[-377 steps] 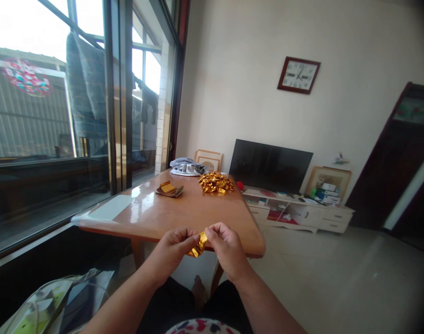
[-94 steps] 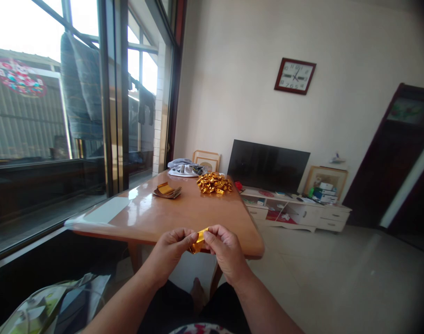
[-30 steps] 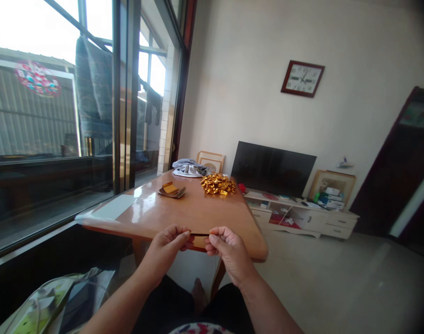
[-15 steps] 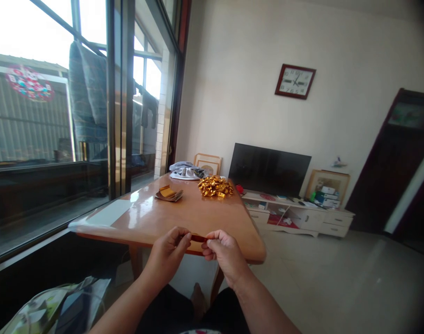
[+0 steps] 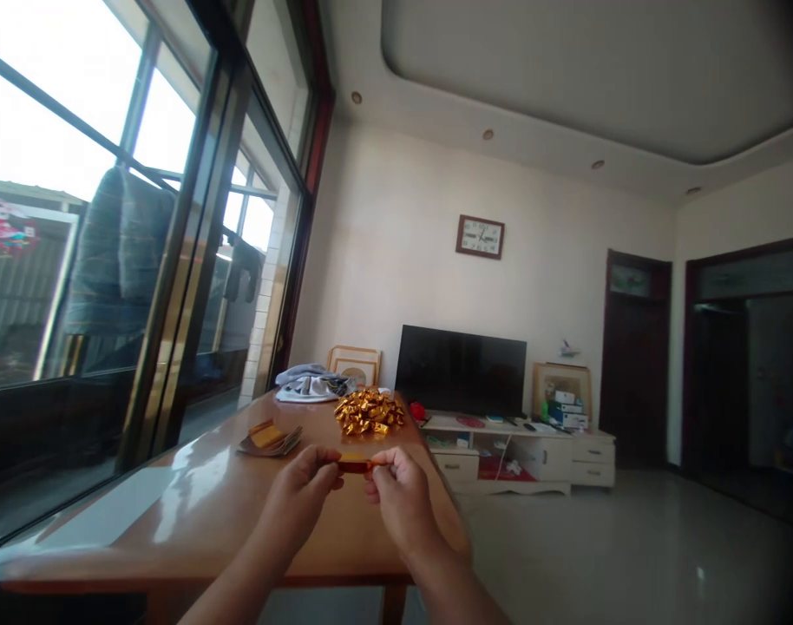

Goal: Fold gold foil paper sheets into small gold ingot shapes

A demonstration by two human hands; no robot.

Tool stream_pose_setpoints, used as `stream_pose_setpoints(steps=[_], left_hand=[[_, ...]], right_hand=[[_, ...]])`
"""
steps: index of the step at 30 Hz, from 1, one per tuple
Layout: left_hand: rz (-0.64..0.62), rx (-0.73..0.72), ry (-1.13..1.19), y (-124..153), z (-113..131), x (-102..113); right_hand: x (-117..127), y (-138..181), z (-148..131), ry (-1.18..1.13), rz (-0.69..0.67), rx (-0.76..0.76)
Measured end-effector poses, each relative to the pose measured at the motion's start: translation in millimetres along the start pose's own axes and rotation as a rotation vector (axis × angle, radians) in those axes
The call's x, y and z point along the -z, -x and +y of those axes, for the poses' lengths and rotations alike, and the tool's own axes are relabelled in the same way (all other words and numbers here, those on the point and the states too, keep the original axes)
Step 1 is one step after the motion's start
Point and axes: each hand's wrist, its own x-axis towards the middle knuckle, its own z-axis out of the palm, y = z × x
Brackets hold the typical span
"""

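Note:
A folded strip of gold foil paper (image 5: 353, 465) is stretched level between my two hands, over the table. My left hand (image 5: 309, 482) pinches one end between thumb and fingers. The opposite end sits in the pinch of my right hand (image 5: 400, 486). Beyond the hands lies a heap of shiny folded gold foil pieces (image 5: 369, 411). To the left of the heap is a stack of flat gold and brown paper sheets (image 5: 270, 437), apart from both hands.
The wooden table (image 5: 220, 521) runs along the window. Folded clothes (image 5: 311, 384) lie at its far end, and a pale sheet (image 5: 110, 508) at its left edge. Past it stand a television (image 5: 462, 369) and a white cabinet (image 5: 592, 460).
The camera view has tilted up and shifted, showing more ceiling and the doors on the right. Both hands still hold the foil paper, and its gold face now shows more.

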Motion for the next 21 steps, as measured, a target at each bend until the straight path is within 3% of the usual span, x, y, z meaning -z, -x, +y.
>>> stream_pose_setpoints(steps=[7,12,15,21], left_hand=[[0.005,0.094,0.23,-36.1,14.7,-4.0],[0.127,0.077,0.253,-17.5,-3.2,-7.3],[0.146,0.088,0.281,9.0,-11.1,-7.8],[0.247,0.141,0.276,49.4,-21.8,-6.8]], right_hand=[[-13.3,-38.1,-3.9,0.195,0.093,0.25],[-12.9,-21.7,-5.0,0.261,0.062,0.338],[-8.1,1.6,7.0,0.175,0.027,0.29],[-3.4,33.4,33.5,-0.014,-0.074,0.009]])
